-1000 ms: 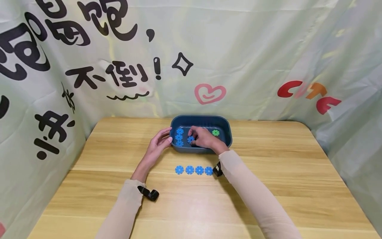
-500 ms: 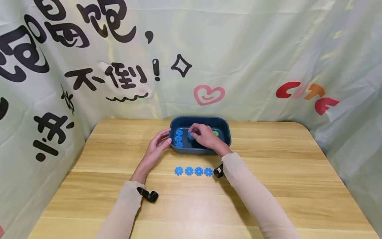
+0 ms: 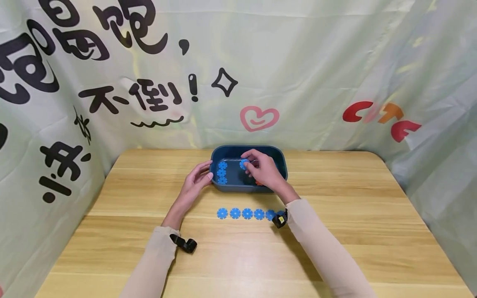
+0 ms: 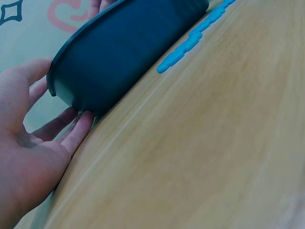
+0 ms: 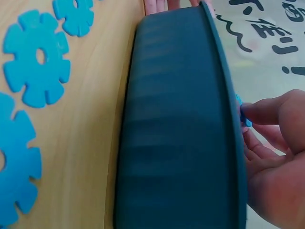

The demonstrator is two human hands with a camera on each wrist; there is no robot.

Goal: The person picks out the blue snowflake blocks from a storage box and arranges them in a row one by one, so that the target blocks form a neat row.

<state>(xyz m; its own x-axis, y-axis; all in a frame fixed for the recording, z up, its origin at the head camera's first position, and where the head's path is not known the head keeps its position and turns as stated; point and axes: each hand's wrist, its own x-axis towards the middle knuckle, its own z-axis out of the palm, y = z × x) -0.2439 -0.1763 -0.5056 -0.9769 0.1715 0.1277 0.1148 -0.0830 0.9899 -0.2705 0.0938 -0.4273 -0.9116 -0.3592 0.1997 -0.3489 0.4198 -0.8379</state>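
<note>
My right hand [image 3: 263, 167] pinches a blue snowflake disc [image 3: 243, 164], notched round its edge, above the inside of a dark blue bin [image 3: 242, 188]. In the right wrist view, thumb and fingertips hold that disc [image 5: 244, 115] just past the bin's rim. My left hand [image 3: 196, 179] touches the bin's left end with fairly straight, spread fingers, as the left wrist view also shows. A column of blue discs [image 3: 222, 172] lies along the bin's left side. Part of an orange-red piece [image 3: 258, 182] peeks from under my right hand; the hand covers what else lies there.
Several blue discs [image 3: 247, 213] lie in a row on the wooden table [image 3: 149, 198], in front of the bin; my right wrist camera [image 3: 280, 219] covers the row's right end. Behind the table hangs a pale printed curtain [image 3: 298, 82].
My right hand has moved right and slightly back with the blue disc. It now covers the green disc, while the orange-red piece and more of the table row show. The left hand stays at the bin.
</note>
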